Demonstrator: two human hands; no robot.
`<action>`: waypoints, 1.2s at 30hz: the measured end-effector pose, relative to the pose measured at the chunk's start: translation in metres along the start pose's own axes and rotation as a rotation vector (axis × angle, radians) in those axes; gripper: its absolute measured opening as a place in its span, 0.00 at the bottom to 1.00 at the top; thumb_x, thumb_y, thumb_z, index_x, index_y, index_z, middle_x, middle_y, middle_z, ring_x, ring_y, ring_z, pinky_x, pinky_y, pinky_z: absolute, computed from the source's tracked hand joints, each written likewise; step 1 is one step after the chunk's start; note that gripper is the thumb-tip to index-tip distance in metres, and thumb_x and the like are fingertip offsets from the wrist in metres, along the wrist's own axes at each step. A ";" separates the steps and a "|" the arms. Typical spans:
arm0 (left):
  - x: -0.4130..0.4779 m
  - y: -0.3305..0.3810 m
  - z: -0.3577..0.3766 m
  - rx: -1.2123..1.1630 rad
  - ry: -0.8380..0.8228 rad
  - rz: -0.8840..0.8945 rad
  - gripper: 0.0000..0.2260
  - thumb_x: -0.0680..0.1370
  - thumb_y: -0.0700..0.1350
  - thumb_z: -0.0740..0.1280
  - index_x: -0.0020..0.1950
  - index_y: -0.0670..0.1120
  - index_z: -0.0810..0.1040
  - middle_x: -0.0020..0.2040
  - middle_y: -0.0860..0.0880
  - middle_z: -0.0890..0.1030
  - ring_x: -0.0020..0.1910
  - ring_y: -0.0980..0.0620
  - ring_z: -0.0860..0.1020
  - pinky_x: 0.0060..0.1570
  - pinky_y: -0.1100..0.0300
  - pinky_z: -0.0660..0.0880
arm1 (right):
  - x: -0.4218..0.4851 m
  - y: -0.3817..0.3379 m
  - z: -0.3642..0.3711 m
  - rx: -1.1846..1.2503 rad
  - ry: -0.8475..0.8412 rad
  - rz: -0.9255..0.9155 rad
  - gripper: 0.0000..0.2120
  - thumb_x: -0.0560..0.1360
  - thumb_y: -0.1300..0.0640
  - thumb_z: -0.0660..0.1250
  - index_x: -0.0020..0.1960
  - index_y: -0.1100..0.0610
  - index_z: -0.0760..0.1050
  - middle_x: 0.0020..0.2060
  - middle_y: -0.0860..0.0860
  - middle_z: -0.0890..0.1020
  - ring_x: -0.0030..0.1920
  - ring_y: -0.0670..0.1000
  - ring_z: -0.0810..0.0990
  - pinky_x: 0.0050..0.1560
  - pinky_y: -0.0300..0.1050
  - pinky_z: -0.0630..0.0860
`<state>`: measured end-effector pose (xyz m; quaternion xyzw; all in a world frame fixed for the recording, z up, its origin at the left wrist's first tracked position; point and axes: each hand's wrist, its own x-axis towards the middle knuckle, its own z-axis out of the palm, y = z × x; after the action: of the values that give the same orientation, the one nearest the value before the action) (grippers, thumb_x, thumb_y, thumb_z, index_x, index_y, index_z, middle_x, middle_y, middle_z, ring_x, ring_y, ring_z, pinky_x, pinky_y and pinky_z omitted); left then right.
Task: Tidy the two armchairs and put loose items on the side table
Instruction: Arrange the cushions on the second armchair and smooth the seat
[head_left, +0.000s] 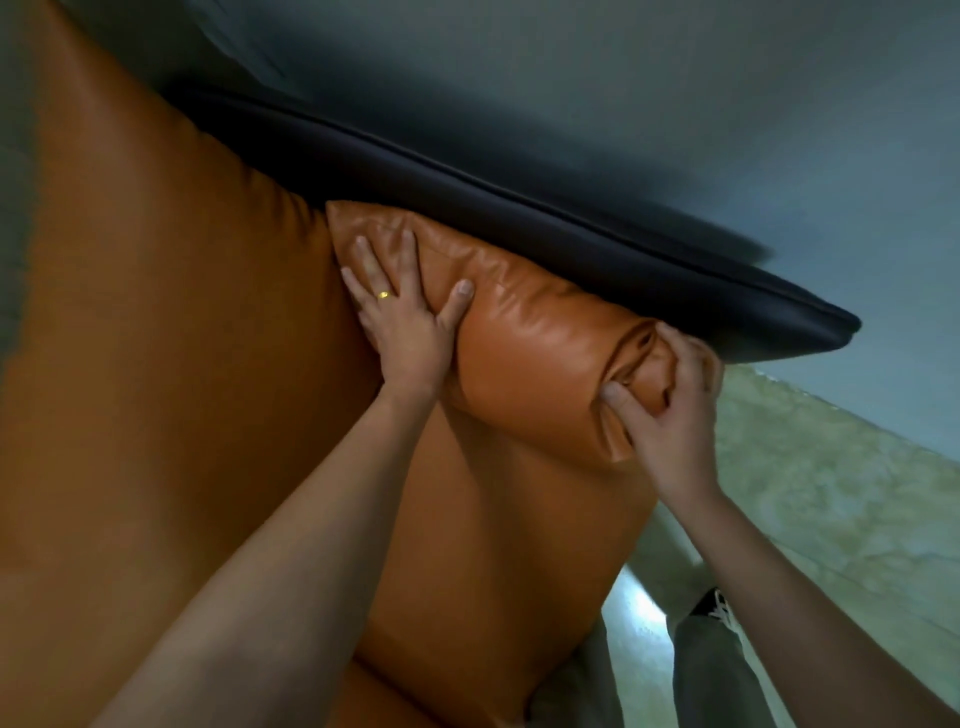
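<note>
An orange leather cushion (530, 343) lies against the dark back edge (519, 218) of an orange leather armchair (171, 332). My left hand (405, 312) presses on the cushion's left end with fingers spread and thumb over its front. My right hand (670, 410) grips the cushion's puckered right end, fingers wrapped behind it and thumb in front. The cushion sits on the seat surface (498, 545). The side table and the other armchair are out of view.
A pale marbled floor (831, 493) shows at the right, beyond the chair's edge. My grey trouser leg (717, 675) and a dark shoe (714, 605) stand beside the chair. A grey-blue wall (675, 104) fills the top.
</note>
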<state>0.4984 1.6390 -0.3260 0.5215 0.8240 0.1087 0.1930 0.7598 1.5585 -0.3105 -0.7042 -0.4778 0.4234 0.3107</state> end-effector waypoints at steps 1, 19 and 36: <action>0.000 0.000 -0.002 0.003 -0.012 0.004 0.39 0.75 0.71 0.61 0.82 0.59 0.51 0.83 0.45 0.41 0.80 0.34 0.40 0.75 0.36 0.50 | 0.001 0.001 -0.005 -0.007 -0.016 0.008 0.36 0.71 0.52 0.77 0.73 0.38 0.63 0.72 0.50 0.62 0.71 0.52 0.67 0.69 0.43 0.63; -0.184 -0.001 0.006 -0.131 -0.158 -0.038 0.27 0.84 0.58 0.56 0.82 0.58 0.53 0.83 0.54 0.43 0.81 0.45 0.52 0.74 0.43 0.64 | -0.067 -0.001 -0.114 -0.323 -0.336 -0.458 0.23 0.78 0.53 0.68 0.73 0.51 0.70 0.77 0.51 0.64 0.79 0.53 0.58 0.76 0.66 0.60; -0.533 0.005 0.106 -0.090 -0.043 -0.659 0.30 0.80 0.64 0.59 0.80 0.54 0.60 0.83 0.50 0.49 0.81 0.45 0.51 0.75 0.39 0.58 | -0.169 0.093 -0.136 -0.676 -1.084 -0.716 0.26 0.79 0.55 0.65 0.77 0.51 0.65 0.81 0.53 0.55 0.81 0.54 0.48 0.78 0.59 0.55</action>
<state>0.7520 1.1589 -0.3108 0.2203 0.9385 0.0657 0.2577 0.8880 1.3633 -0.2774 -0.2539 -0.8698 0.4146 -0.0843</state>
